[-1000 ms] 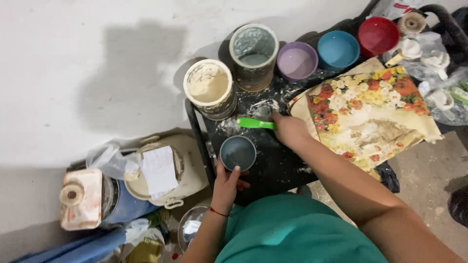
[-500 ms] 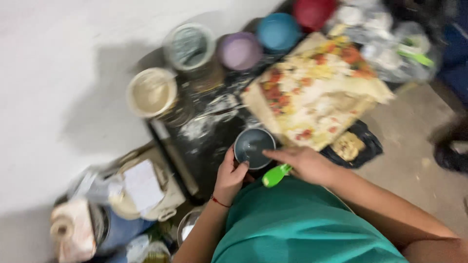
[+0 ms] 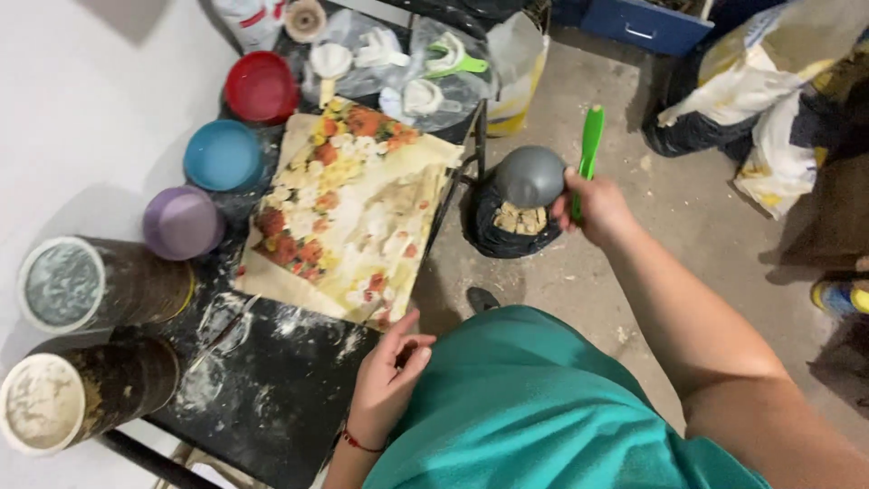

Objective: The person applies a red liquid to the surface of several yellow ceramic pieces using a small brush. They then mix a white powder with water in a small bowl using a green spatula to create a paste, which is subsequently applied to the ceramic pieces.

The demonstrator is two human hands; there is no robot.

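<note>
Grey bowl (image 3: 529,176), contents hidden, beside right hand (image 3: 597,208)

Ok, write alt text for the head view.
The right hand holds a grey bowl and green tool over a black bag on the floor; the left hand rests open at the edge of a dusty black table.

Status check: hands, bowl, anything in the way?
Right hand grips grey bowl and green tool, bowl upturned over black bag. Left hand empty at table edge. Nothing blocking.
</note>
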